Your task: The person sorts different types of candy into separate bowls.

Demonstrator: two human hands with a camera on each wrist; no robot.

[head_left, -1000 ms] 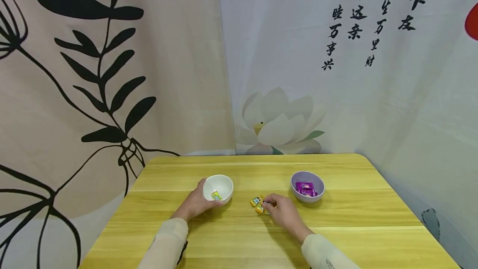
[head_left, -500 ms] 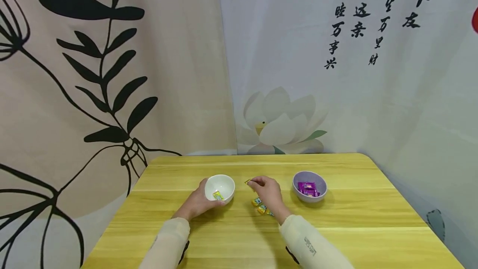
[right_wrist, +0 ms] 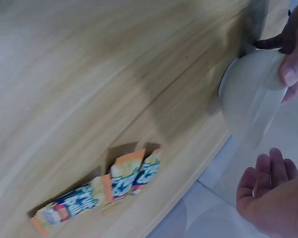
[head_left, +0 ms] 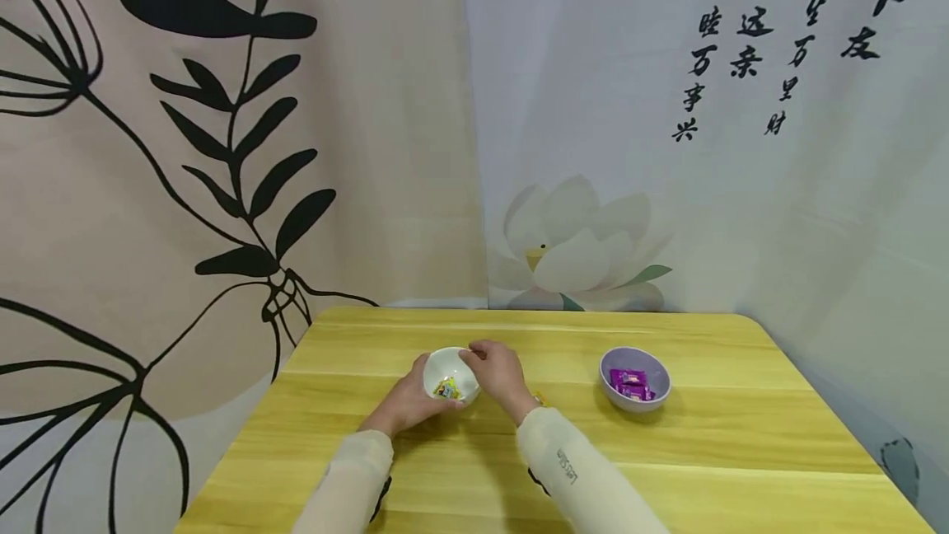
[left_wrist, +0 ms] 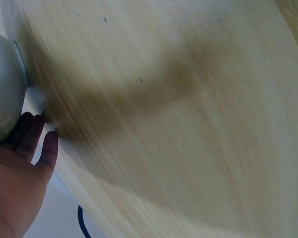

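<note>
My left hand point(head_left: 408, 404) holds a white bowl point(head_left: 445, 363) tilted toward me, its thumb over the near rim. Yellow-wrapped candies point(head_left: 448, 388) lie inside that bowl. At the bowl's right rim is my right hand point(head_left: 498, 371), palm down, with no candy visible in its fingers; the right wrist view shows those fingers point(right_wrist: 263, 173) loosely bent just off the bowl. Several more yellow-and-orange wrapped candies point(right_wrist: 124, 178) lie on the table under the right forearm, mostly hidden by it in the head view. The left wrist view catches only the bowl's outer side.
A lilac bowl point(head_left: 630, 405) containing purple-wrapped candies point(head_left: 630, 384) stands to the right on the wooden table point(head_left: 741, 452). Behind the table's far edge hangs a printed cloth point(head_left: 385, 147) with plants and writing.
My right hand picked up a yellow candy from the table and moved left to the white bowl. More yellow wrapper shows inside the bowl now. My left hand still holds the bowl.
</note>
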